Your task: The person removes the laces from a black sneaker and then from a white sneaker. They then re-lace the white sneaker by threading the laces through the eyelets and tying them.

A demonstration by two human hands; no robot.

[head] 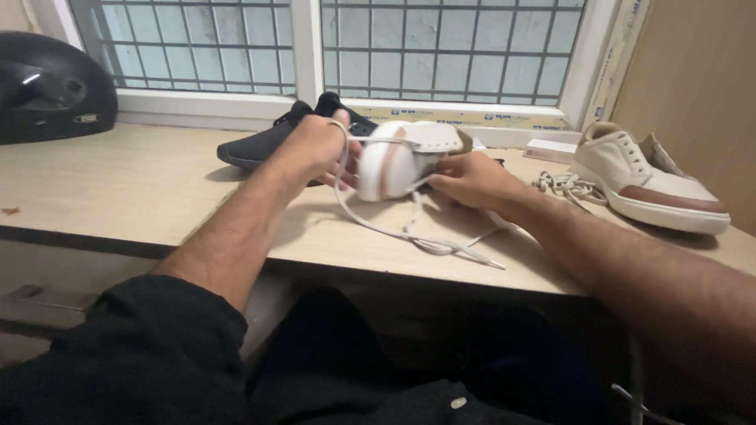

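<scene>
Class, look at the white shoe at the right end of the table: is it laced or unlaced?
Unlaced. The white shoe shows bare eyelets, and a loose lace lies bundled beside it on the table.

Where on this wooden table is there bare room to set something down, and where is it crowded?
The widest bare patch of the table lies left of the left hand, between the black helmet and the black shoe. A narrower strip runs along the front edge. It is crowded around the held white shoe, its trailing lace, the right hand and the second white shoe.

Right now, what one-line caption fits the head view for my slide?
Both hands, left and right, hold a white sneaker and its lace over a wooden desk.
</scene>
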